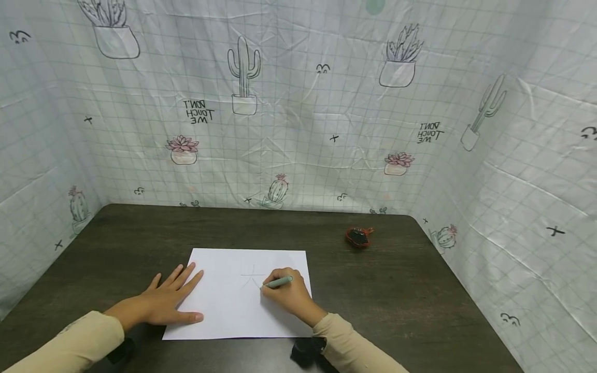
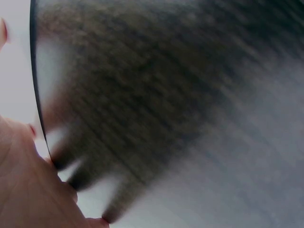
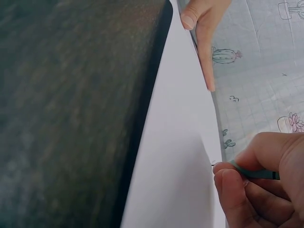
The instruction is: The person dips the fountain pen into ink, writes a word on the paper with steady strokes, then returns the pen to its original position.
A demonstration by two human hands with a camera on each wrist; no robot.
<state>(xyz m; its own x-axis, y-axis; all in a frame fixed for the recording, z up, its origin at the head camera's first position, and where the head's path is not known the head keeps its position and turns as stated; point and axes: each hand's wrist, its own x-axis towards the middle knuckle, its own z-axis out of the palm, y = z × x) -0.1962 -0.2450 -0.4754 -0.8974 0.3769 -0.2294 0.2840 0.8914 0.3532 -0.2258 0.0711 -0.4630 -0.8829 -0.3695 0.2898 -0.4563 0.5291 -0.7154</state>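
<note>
A white sheet of paper point(image 1: 228, 305) lies on the dark table, with a few thin pencil-like lines near its upper middle. My right hand point(image 1: 289, 295) rests on the paper's right half and pinches a grey-green pen point(image 1: 280, 282), its tip at the lower right of the lines. In the right wrist view the pen point(image 3: 256, 174) sits between thumb and fingers. My left hand point(image 1: 165, 300) lies flat with spread fingers over the sheet's left edge. The left wrist view shows part of the left hand point(image 2: 33, 180) against the table surface.
A small red-and-black object point(image 1: 359, 237) lies on the dark table point(image 1: 396, 290) at the back right. White grid-patterned fabric point(image 1: 298, 129) with cactus drawings rises behind the table and at both sides.
</note>
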